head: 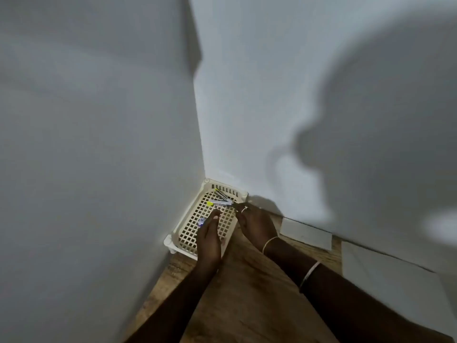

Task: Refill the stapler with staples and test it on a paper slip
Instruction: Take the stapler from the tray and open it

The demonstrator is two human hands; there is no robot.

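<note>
A cream plastic lattice basket (188, 233) sits in the corner where two white walls meet. Over its far end is a slim silver stapler (220, 203) with a yellow tip, and dark parts lie behind it. My right hand (254, 225) pinches the stapler's right end with its fingertips. My left hand (209, 237) hovers over the basket, fingers together, with a small purple and white item (202, 222), maybe a staple box, at its fingertips. A white paper slip (305, 233) lies on the wooden table (247, 293) against the right wall.
A larger white sheet (390, 280) lies further right along the wall. The walls close in on the left and behind the basket. My shadow falls across the right wall. Bangles are on my right wrist.
</note>
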